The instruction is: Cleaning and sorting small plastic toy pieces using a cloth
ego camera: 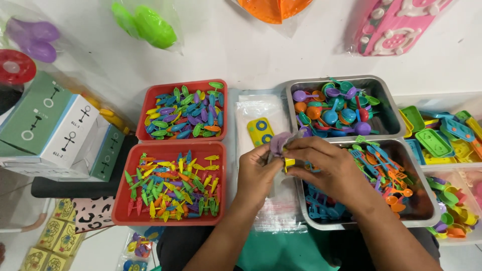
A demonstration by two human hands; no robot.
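While the trays around the stack of clear bags [268,200] sit full of toys, the packing looks barely begun. Above that stack, the left hand [257,170] and right hand [329,168] pinch a purple piece [279,142] and a yellow piece [288,162], fingers closed on them.

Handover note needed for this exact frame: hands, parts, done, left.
Left hand and right hand meet over the stack of clear bags, together pinching a purple toy piece with a small yellow piece just below.
A yellow toy with blue rings lies on the bags.
Red trays at left: leaf shapes above, carrot shapes below.
Metal trays at right: scoops and cups above, forks and spatulas below.
Done: two small pieces in hand.
Left: cannot tell that any bag is filled; all trays hold plenty.
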